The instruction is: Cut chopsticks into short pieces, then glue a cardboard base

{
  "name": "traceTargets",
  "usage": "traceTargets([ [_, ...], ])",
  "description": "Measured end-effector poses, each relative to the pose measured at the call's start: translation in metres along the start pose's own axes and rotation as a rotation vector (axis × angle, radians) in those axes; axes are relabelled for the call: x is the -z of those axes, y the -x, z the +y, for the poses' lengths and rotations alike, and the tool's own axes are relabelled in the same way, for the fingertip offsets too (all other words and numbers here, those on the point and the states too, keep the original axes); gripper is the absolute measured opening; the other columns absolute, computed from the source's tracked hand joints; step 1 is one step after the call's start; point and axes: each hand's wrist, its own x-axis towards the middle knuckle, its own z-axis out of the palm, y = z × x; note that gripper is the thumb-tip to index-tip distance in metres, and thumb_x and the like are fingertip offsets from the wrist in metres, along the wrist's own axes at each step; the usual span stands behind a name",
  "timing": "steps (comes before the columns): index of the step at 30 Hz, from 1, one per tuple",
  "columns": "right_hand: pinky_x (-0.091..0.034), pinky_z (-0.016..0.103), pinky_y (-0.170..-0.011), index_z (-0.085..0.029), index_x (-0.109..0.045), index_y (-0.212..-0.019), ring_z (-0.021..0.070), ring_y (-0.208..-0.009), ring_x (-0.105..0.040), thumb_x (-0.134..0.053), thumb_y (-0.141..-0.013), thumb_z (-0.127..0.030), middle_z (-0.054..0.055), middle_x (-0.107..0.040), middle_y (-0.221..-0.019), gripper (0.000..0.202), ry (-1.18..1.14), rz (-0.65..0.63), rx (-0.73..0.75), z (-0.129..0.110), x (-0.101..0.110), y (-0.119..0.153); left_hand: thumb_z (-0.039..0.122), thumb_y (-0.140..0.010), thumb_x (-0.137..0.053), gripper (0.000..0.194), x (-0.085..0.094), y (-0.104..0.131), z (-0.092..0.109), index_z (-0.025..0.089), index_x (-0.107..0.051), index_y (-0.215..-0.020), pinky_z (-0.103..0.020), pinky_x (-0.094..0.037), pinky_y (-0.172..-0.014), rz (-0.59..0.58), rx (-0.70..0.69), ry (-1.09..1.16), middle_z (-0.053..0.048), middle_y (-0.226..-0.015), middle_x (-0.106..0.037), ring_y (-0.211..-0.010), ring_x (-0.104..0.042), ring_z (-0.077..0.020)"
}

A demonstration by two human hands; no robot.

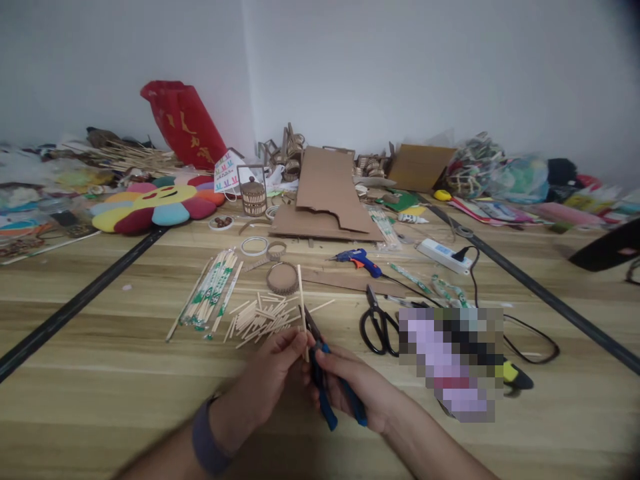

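Between the thumb and fingers of my left hand (280, 367) stands a thin wooden chopstick (301, 293), held nearly upright. My right hand (360, 383) is wrapped round blue-handled pliers (320, 363). Their dark jaws point up and away, right beside the chopstick; whether they touch it I cannot tell. Just beyond my hands lies a loose pile of short cut stick pieces (260, 319). To its left are wrapped chopsticks (213, 290) in green-and-white packaging. A round cardboard piece with a ribbed rim (281, 277) sits behind the pile.
Black-handled scissors (381, 327) lie to the right, near a blurred-out patch (450, 363). Farther back are a blue glue gun (357, 259), a power strip (444, 255), cardboard sheets (327, 187), a small stick-built bucket (253, 197) and a flower cushion (159, 205).
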Motion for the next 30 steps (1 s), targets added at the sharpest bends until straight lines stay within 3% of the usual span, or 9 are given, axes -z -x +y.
traceTargets([
  [5, -0.045, 0.025, -0.06, -0.019, -0.061, -0.097, 0.0167, -0.075, -0.063, -0.07, -0.06, -0.019, 0.003, -0.065, -0.086, 0.038, 0.068, -0.024, 0.008, -0.009, -0.005, 0.01, 0.056, -0.068, -0.075, 0.042, -0.003, 0.003, 0.015, 0.019, -0.057, -0.077, -0.023, -0.043, -0.042, 0.078, 0.001, 0.008, 0.004, -0.065, -0.054, -0.05, -0.048, -0.0112],
  [11, -0.041, 0.025, -0.064, -0.017, -0.066, -0.102, 0.0165, -0.079, -0.057, -0.062, -0.059, -0.017, 0.003, -0.065, -0.09, 0.043, 0.375, 0.052, 0.06, -0.029, -0.005, 0.024, 0.056, -0.07, -0.073, 0.039, 0.005, 0.003, 0.024, 0.018, -0.065, -0.074, -0.026, -0.047, -0.065, 0.16, -0.106, -0.205, -0.002, -0.074, -0.064, -0.072, -0.058, -0.0164],
  [15, -0.041, 0.03, -0.078, -0.019, -0.069, -0.102, 0.0196, -0.088, -0.054, -0.061, -0.063, -0.018, 0.001, -0.064, -0.091, 0.039, 0.658, 0.1, 0.149, -0.043, 0.0, 0.032, 0.06, -0.074, -0.067, 0.044, 0.013, 0.003, 0.034, 0.017, -0.067, -0.081, -0.027, -0.045, -0.061, 0.204, -0.068, -0.347, -0.007, -0.084, -0.073, -0.076, -0.065, -0.0211],
  [21, -0.04, 0.032, -0.08, -0.02, -0.068, -0.109, 0.0218, -0.091, -0.053, -0.058, -0.067, -0.017, 0.002, -0.063, -0.095, 0.044, 0.967, 0.115, 0.147, -0.047, 0.005, 0.034, 0.061, -0.074, -0.064, 0.044, 0.016, 0.005, 0.04, 0.017, -0.061, -0.078, -0.024, -0.043, -0.051, 0.117, 0.036, -0.426, -0.007, -0.082, -0.075, -0.067, -0.069, -0.0198],
  [30, -0.039, 0.027, -0.07, -0.019, -0.069, -0.097, 0.0183, -0.08, -0.049, -0.056, -0.065, -0.016, 0.0, -0.059, -0.083, 0.034, 0.84, 0.024, 0.134, -0.048, -0.001, 0.033, 0.059, -0.076, -0.061, 0.043, 0.007, 0.009, 0.041, 0.016, -0.063, -0.079, -0.02, -0.039, -0.045, -0.039, 0.099, -0.505, -0.005, -0.071, -0.071, -0.057, -0.064, -0.0142],
])
